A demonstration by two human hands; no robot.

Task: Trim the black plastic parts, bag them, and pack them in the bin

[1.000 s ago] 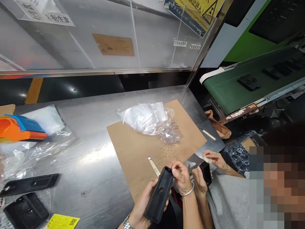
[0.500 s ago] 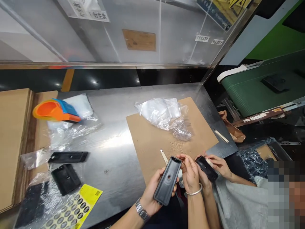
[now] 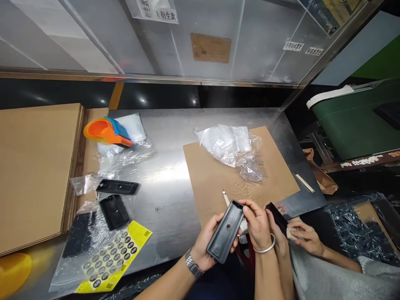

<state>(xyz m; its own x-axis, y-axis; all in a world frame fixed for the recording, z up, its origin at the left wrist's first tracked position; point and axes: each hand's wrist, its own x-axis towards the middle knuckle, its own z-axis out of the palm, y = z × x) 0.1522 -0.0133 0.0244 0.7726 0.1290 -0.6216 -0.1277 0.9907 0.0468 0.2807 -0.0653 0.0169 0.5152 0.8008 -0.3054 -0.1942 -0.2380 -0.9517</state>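
My left hand [image 3: 204,246], with a metal watch at its wrist, grips a long black plastic shell [image 3: 225,231] with a hole in its middle. The shell is tilted, its hollow side facing me. At its upper right end, the bent fingers of my right hand [image 3: 258,225] pinch the rim; a bangle circles that wrist. Behind the shell lies a pen-like tool with a pale handle [image 3: 225,197], partly covered. A white item [image 3: 243,227] shows between my hands, too hidden to name.
On the right, a co-worker's hands [image 3: 308,238] hold another black part [image 3: 276,216]. Cardboard [image 3: 212,179] carries clear plastic bags [image 3: 225,146]. To the left are black parts [image 3: 114,211], a yellow sticker sheet [image 3: 141,234], orange and blue tape dispensers [image 3: 108,131] and stacked cardboard [image 3: 37,166].
The view has swung left, so the table things sit further right. My right fingers have closed in on the shell's upper rim. The co-worker's black part has turned.
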